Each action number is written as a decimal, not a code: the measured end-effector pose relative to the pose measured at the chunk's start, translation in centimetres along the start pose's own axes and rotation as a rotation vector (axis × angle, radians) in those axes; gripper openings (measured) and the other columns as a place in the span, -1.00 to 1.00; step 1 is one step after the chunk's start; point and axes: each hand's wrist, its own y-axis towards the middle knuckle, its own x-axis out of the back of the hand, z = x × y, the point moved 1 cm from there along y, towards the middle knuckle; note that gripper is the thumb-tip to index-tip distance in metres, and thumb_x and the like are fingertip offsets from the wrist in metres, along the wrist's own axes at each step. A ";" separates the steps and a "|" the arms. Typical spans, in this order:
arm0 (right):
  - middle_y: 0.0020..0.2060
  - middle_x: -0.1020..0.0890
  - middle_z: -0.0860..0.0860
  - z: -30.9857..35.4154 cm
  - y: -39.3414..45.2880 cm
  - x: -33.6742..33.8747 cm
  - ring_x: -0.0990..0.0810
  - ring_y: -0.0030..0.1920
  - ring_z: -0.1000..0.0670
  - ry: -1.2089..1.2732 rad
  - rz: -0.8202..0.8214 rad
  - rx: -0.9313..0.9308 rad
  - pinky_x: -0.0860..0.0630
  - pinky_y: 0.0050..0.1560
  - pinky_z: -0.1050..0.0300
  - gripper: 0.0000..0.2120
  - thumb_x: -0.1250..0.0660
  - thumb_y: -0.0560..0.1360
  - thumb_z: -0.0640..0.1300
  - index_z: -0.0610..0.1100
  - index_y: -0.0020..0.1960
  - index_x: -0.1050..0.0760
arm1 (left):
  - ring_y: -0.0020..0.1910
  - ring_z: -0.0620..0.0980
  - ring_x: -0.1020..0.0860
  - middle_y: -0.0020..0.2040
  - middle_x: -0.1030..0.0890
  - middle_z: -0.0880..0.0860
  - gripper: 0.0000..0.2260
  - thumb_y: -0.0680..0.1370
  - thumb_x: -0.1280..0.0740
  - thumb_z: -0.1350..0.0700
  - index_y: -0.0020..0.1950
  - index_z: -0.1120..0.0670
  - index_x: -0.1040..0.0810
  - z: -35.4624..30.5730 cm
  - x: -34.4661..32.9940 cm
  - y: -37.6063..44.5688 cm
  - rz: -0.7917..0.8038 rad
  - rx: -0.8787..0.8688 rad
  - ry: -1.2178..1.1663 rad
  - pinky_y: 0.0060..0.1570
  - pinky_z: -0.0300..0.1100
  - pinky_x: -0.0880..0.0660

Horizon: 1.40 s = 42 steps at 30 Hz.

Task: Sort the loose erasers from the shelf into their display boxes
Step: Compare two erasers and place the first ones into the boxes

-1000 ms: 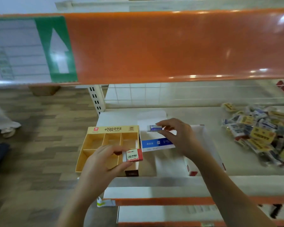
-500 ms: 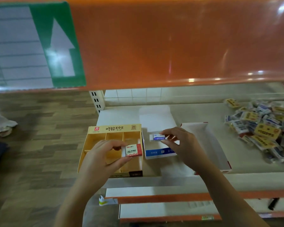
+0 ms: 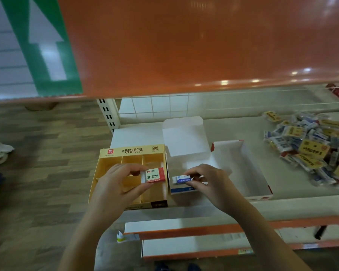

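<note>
From the head camera, a pale shelf board runs across the middle of the view under a glossy orange shelf front.

At the shelf's left front corner sits a yellow cardboard display box with inner dividers, its printed header toward the back. The left hand hovers over this box and pinches a small red-and-white 2B eraser in a paper sleeve between thumb and fingertips, above the box's right-hand compartments; the eraser is held clear of the dividers, label facing up.

Just beside the yellow box on its right stands a white display box with a blue front panel, its white lid flap folded up toward the back edge of the shelf. The right hand pinches a small white-and-blue eraser marked ERASER by its right end, holding it over the front part of this box; whether it touches the box cannot be told.

Further right, touching or nearly touching the white box, lies a long white cardboard tray with red trim, reaching the shelf's front edge.

Toward the right end of the shelf, well apart from the boxes, lies a loose heap of wrapped erasers in yellow, blue and white.

Below the front edge, lower white shelves with orange fronts show, and wood-pattern flooring lies to the left.
</note>
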 end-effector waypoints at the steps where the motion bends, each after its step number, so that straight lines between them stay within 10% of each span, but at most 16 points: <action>1: 0.07 -0.62 -0.03 0.0 -0.2 -0.1 -0.51 0.00 0.15 -0.001 0.019 -0.007 -0.44 -0.01 0.44 -0.72 -0.35 0.49 -0.13 -0.14 0.19 -0.54 | 0.05 -0.31 -0.48 -0.04 -0.54 -0.29 -0.71 0.31 -0.36 -0.15 0.00 -0.31 -0.45 0.1 -0.1 0.0 0.001 -0.001 -0.003 -0.14 -0.47 -0.39; 42: -0.04 -0.56 0.10 0.2 -1.6 -1.6 -0.50 -0.08 0.18 0.002 0.183 -0.053 -0.42 -0.09 0.47 -0.76 -0.29 0.54 -0.09 -0.07 0.18 -0.54 | -0.03 -0.26 -0.51 -0.06 -0.49 -0.31 -0.69 0.30 -0.35 -0.16 0.02 -0.22 -0.47 0.2 -0.2 -0.9 0.027 0.059 0.020 -0.19 -0.49 -0.37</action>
